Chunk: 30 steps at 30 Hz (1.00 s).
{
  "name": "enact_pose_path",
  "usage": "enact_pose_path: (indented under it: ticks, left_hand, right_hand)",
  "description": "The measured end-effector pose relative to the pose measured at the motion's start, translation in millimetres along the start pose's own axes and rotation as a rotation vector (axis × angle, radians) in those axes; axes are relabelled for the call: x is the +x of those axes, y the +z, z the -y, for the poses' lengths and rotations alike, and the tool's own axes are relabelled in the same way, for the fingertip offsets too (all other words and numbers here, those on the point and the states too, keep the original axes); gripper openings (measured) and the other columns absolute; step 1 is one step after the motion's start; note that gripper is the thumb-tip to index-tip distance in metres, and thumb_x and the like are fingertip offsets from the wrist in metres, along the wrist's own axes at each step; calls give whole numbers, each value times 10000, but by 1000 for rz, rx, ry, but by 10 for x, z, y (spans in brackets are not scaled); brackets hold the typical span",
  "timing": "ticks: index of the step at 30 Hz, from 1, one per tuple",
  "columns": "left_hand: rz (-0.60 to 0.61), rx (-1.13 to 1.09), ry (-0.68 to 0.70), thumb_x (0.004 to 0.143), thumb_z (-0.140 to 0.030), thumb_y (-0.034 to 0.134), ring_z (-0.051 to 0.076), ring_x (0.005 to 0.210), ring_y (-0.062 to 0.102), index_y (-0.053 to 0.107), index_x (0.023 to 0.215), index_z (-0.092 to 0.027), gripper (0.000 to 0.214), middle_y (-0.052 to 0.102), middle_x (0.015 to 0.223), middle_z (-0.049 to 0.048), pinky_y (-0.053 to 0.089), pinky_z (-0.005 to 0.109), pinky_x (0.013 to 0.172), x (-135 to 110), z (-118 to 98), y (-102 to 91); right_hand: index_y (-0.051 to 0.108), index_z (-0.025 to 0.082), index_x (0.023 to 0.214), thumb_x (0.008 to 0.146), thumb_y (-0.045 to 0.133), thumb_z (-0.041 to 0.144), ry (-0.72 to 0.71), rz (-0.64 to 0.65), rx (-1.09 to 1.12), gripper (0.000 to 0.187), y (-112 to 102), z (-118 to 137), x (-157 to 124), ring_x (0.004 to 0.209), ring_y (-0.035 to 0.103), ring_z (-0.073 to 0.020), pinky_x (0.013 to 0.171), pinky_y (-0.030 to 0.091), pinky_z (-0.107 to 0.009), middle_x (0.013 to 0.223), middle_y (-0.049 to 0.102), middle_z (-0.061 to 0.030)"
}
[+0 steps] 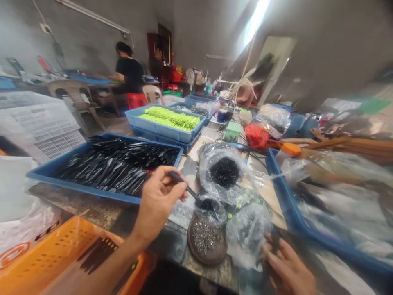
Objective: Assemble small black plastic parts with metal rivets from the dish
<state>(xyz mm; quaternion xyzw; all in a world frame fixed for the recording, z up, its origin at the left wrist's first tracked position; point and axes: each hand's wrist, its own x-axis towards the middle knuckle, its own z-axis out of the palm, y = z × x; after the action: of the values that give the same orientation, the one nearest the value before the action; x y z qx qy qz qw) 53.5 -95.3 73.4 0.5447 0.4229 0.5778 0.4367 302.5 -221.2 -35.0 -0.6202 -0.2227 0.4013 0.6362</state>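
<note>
My left hand (159,200) pinches a slim black plastic piece (192,192) between thumb and fingers, its far end pointing down toward a small clear bag (211,211) of dark parts. My right hand (288,266), smeared by motion, is closed around a dark object (270,254) whose kind I cannot make out. Between the hands stands a round brown dish (211,260) of small metal screws (207,235). Behind it lies an open plastic bag (211,155) filled with small black parts (224,172). A crumpled clear bag (248,225) lies near my right hand.
A blue tray (123,194) of long black pieces is at left, with an orange crate (39,246) below it. Bright green pieces (170,119) fill another tray behind. A blue bin (285,200) of plastic bags stands at right. A person (130,67) sits farther back.
</note>
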Motion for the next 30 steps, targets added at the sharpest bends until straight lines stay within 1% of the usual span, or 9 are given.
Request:
enact_pose_path:
  ticks: [3,6,9,13,18,22,24,26,30]
  left_hand:
    - [99,-241,-161,712,-212,648,121,546,626,515,818,-165,176,652,782,16,527,248,542,-277,177,288]
    - [121,-384,-296,738,-219,637,128,593,640,514,853,-161,178,667,820,34,541,269,595,-515,411,475]
    - [74,-452,-383,742,-210,641,120,605,640,505,871,-158,195,673,816,30,539,267,629,-661,552,544]
    - [44,-495,-427,736,-195,655,117,630,647,494,871,-161,213,672,852,25,538,266,648,-714,619,526]
    - [-28,-512,-507,700,-194,687,128,661,661,491,861,-161,256,677,872,31,540,268,664,-762,687,502]
    - [-15,-498,-520,703,-194,685,124,663,653,486,845,-169,246,678,888,27,534,270,668,-839,743,467]
    - [28,-428,-513,714,-194,671,124,680,649,497,832,-170,211,671,925,29,527,271,681,-868,745,413]
    - [131,-302,-516,731,-192,646,120,678,635,520,825,-167,159,666,883,24,513,255,672,-883,723,342]
    - [465,-86,-556,776,-189,565,115,621,580,553,915,-169,141,621,692,-4,469,225,602,-900,648,236]
  right_hand:
    - [640,193,936,619,781,355,27,130,103,383,477,91,-143,548,553,-162,403,384,-207,690,618,-37]
    - [619,181,925,649,766,350,74,202,237,355,717,96,-184,497,443,-90,379,298,-154,666,542,-2]
    - [593,178,892,682,739,347,114,205,303,307,758,70,-199,491,376,-65,390,282,-139,666,480,20]
    - [568,177,881,718,704,339,119,217,349,267,740,31,-214,478,293,-58,395,253,-136,642,421,37]
    - [534,188,839,713,691,369,125,235,324,271,831,-16,-269,470,265,-69,401,238,-159,632,408,37]
    - [507,197,782,732,676,370,128,226,302,247,894,-55,-311,446,232,-67,401,214,-174,598,372,53]
    - [501,204,771,741,666,368,125,216,287,234,874,-81,-296,423,188,-66,390,181,-181,551,321,72]
    - [511,202,764,750,653,380,104,252,229,228,819,-105,-260,410,192,-67,386,180,-186,524,310,78]
    - [573,169,751,771,626,372,-45,358,-29,212,674,-117,-217,507,403,-103,478,336,-210,591,479,26]
